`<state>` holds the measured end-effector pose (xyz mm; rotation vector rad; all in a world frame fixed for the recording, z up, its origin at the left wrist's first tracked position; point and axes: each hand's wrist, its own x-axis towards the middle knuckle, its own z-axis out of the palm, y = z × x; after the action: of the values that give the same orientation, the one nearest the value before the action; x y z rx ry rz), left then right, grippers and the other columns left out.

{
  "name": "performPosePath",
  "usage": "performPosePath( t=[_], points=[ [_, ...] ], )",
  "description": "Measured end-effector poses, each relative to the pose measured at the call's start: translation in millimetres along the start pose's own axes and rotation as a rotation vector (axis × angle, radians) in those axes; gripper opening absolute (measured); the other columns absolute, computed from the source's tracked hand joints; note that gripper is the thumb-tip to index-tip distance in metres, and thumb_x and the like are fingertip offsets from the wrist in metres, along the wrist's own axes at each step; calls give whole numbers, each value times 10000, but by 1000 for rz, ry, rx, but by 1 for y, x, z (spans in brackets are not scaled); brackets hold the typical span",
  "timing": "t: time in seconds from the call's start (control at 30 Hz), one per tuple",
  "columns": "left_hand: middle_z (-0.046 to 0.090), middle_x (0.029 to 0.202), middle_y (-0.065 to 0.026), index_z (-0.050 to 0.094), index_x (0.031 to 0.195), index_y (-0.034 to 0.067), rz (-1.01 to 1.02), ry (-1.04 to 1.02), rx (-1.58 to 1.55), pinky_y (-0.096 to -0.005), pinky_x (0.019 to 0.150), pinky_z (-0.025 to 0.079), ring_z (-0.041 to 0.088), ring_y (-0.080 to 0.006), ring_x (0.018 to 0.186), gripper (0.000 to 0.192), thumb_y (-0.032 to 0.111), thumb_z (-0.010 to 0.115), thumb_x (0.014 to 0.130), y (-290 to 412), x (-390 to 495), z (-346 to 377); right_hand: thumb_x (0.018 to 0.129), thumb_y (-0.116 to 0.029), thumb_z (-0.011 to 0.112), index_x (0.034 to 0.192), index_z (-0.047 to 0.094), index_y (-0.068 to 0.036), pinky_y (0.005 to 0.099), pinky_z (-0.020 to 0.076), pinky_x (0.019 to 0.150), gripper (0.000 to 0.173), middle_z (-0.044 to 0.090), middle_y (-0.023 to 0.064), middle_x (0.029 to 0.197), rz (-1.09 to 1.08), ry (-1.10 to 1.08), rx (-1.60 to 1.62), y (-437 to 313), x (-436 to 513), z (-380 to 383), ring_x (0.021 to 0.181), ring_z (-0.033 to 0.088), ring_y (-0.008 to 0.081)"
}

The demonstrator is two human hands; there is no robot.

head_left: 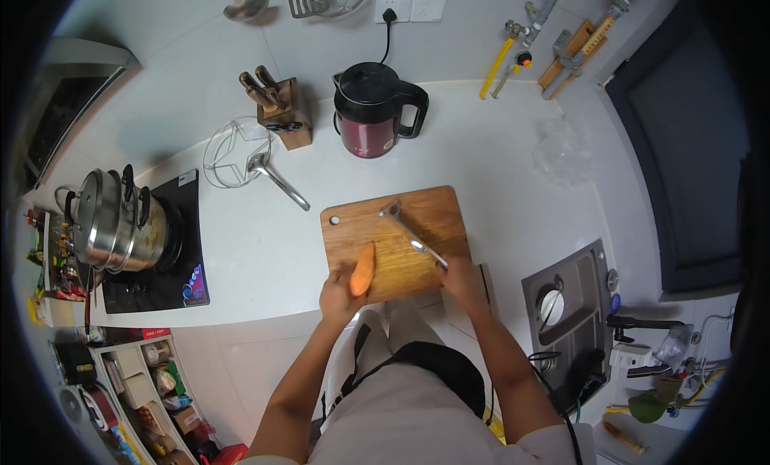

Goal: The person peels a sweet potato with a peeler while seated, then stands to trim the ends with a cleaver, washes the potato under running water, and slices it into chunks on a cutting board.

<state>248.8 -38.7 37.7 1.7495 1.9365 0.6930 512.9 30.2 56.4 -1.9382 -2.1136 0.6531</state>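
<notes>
My left hand grips the lower end of an orange carrot, which points away from me over the near left part of a wooden cutting board. In my right hand is the handle end of a metal Y-shaped peeler. Its wide head reaches up and left across the board, apart from the carrot. The board lies on the white countertop at its front edge, with a hanging hole in its far left corner.
Behind the board stand a dark red electric kettle and a wooden knife block. A ladle and a wire rack lie to the left. A steamer pot sits on the black cooktop. At right is a steel sink.
</notes>
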Motion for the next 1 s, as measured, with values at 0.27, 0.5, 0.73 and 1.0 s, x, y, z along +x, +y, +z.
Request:
performPosePath(
  t=[0.27, 0.5, 0.73, 1.0],
  points=[
    [534, 1027, -108, 549, 1180, 106, 160, -27, 199, -395, 799, 443, 499, -299, 973, 565, 135, 672, 629, 6, 37, 10, 802, -266, 592, 828, 642, -106, 421, 478, 574, 171, 621, 128, 687, -101, -57, -102, -16, 21, -38, 649, 609, 324],
    [516, 1029, -97, 542, 1195, 154, 211, 75, 185, -430, 855, 393, 495, -289, 963, 572, 179, 688, 643, 10, 43, 22, 810, -244, 577, 777, 631, -100, 439, 476, 601, 158, 610, 126, 671, -112, -281, -193, -34, 21, -47, 663, 614, 315],
    [511, 916, -63, 559, 1163, 171, 174, 28, 180, -398, 745, 378, 485, -267, 874, 516, 198, 699, 668, 19, 36, 32, 811, -224, 573, 809, 623, -112, 438, 475, 559, 123, 604, 119, 633, -148, -251, -165, -23, 18, -43, 610, 610, 314],
    [513, 913, -69, 571, 1161, 177, 155, 32, 248, -403, 764, 368, 483, -274, 881, 482, 161, 657, 687, 16, 31, 39, 808, -186, 546, 796, 634, -112, 438, 482, 559, 115, 606, 124, 632, -194, -286, -162, -24, 28, -42, 606, 619, 309]
  ],
)
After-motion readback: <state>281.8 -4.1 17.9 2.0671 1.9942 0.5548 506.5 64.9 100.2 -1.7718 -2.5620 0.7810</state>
